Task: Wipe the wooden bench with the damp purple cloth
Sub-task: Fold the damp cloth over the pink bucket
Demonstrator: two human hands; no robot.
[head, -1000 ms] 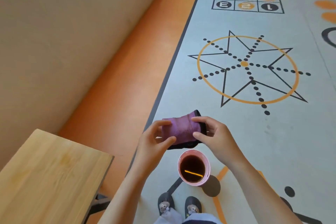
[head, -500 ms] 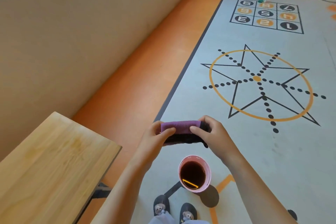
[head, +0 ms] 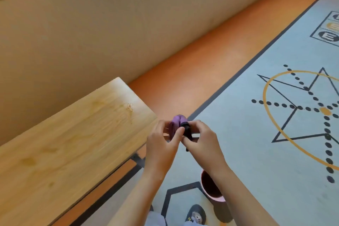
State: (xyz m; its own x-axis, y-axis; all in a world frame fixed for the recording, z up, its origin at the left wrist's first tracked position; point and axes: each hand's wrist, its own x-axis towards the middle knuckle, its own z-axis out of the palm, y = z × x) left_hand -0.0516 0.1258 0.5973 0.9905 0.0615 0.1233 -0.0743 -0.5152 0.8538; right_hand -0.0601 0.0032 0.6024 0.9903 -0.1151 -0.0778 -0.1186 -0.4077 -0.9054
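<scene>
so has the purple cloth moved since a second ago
Yes. The purple cloth has moved left, from above the pink cup to the end corner of the wooden bench.

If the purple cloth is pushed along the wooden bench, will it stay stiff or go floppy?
Probably floppy: the purple cloth is bunched into a small wad between the left hand and the right hand. Probably light too, since fingertips alone hold it. Once released, it may unfold.
</scene>
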